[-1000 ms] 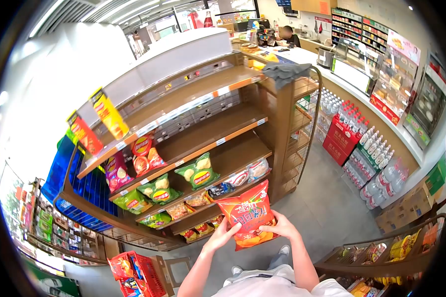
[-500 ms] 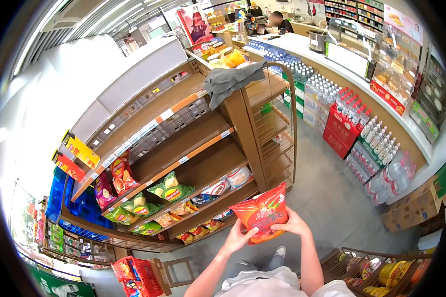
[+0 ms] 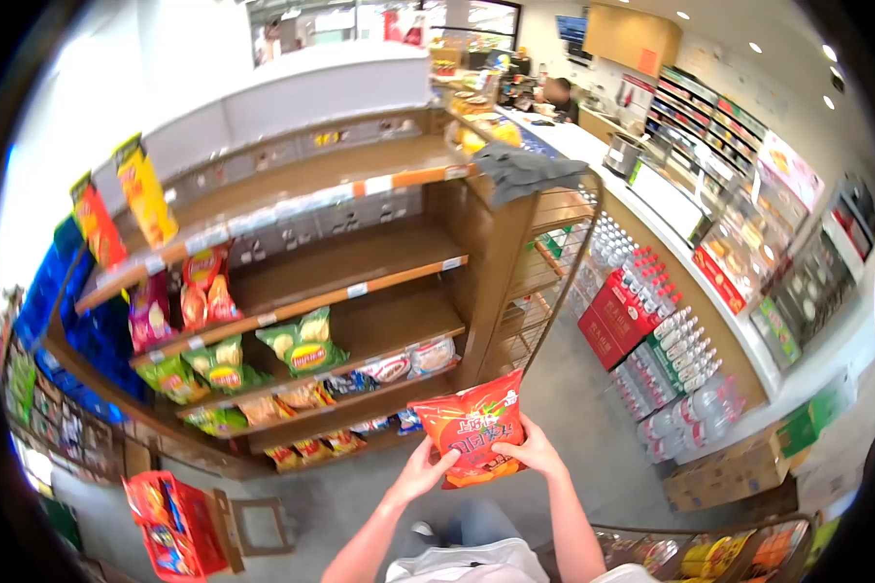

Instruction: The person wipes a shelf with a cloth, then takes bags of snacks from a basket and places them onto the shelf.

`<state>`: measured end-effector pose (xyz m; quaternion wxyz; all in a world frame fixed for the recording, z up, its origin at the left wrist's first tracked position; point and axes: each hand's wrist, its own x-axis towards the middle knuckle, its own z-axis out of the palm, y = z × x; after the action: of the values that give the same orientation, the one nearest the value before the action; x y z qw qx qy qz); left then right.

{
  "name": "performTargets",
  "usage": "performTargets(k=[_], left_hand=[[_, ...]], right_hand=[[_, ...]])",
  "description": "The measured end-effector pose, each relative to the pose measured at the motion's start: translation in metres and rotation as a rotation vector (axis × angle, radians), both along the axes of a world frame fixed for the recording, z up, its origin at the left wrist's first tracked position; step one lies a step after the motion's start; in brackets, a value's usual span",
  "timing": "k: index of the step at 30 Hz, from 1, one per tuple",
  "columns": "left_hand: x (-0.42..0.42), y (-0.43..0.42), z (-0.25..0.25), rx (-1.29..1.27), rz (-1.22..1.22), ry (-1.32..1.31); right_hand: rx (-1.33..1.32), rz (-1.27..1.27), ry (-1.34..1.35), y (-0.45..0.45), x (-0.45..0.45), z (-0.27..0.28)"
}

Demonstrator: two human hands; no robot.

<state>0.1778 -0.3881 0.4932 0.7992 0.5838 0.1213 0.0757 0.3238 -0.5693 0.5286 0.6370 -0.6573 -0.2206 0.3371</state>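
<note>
A red bag of chips (image 3: pixel 476 428) is held in front of me, its printed face toward me. My left hand (image 3: pixel 424 470) grips its lower left side, thumb on the front. On the lower right side, my right hand (image 3: pixel 533 451) holds it the same way. Beyond the bag stands a brown shelf unit (image 3: pixel 360 262). Green chip bags (image 3: pixel 306 342), a red chip bag (image 3: pixel 206 287) and a purple bag (image 3: pixel 150 313) sit on its left part. Yellow (image 3: pixel 144 189) and red (image 3: pixel 98 223) chip canisters stand on the top shelf.
A red basket (image 3: pixel 190 544) of snack bags and a small wooden stool (image 3: pixel 258 525) are at lower left. Bottled drinks (image 3: pixel 651 321) line the counter (image 3: pixel 748 340) at right. A grey cloth (image 3: pixel 530 173) lies on the shelf's end. A person (image 3: pixel 558 95) is behind the counter.
My view has tilted and turned, so the shelf unit appears more level. The chip bag stays in both hands and now appears a little further left in view.
</note>
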Motion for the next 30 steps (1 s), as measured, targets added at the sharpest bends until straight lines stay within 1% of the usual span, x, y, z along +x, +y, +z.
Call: performTargets(k=[1,2,3,6,9,11,13,14,15,17,18,22,25,27,29,30], left_hand=[[-0.001,0.005,-0.005,-0.011,-0.017,-0.002],[-0.001,0.008,-0.01,-0.027,0.009,-0.003],[-0.001,0.008,-0.016,-0.027,0.006,-0.009],[-0.002,-0.001,-0.042,-0.05,-0.01,0.031],[0.003,0.001,-0.053,-0.072,0.018,0.078],[0.004,0.006,-0.064,-0.077,0.027,0.124],[0.01,0.015,-0.083,0.043,0.04,0.173],[0.014,0.017,-0.091,0.038,0.074,0.184],[0.015,0.021,-0.099,0.051,0.059,0.218],[0.022,0.026,-0.11,0.152,0.13,0.214],[0.026,0.029,-0.105,0.1,0.141,0.204],[0.038,0.047,-0.122,0.176,0.16,0.23],[0.04,0.063,-0.153,0.217,0.138,0.236],[0.038,0.071,-0.185,0.189,0.116,0.262],[0.04,0.076,-0.205,0.162,0.103,0.282],[0.043,0.076,-0.215,0.152,0.111,0.264]], right_hand=[[0.028,-0.029,0.014,0.005,-0.002,-0.007],[-0.006,-0.047,-0.058,0.006,-0.002,-0.016],[-0.028,-0.022,-0.056,0.007,0.0,-0.026],[-0.092,-0.087,0.003,0.0,-0.003,-0.042],[-0.107,-0.035,0.083,0.005,0.007,-0.062],[-0.069,-0.033,0.138,0.014,0.013,-0.077],[-0.048,-0.017,0.093,0.025,0.022,-0.093],[0.025,-0.009,0.116,0.033,0.026,-0.1],[0.037,-0.024,0.15,0.039,0.028,-0.105],[0.019,-0.019,0.054,0.047,0.036,-0.116],[0.022,-0.021,0.057,0.049,0.039,-0.125],[0.11,-0.007,0.04,0.073,0.055,-0.166],[0.13,0.018,0.023,0.087,0.061,-0.204],[0.097,0.021,-0.009,0.095,0.068,-0.236],[0.04,0.056,-0.149,0.099,0.073,-0.249],[0.027,0.07,-0.145,0.101,0.076,-0.256]])
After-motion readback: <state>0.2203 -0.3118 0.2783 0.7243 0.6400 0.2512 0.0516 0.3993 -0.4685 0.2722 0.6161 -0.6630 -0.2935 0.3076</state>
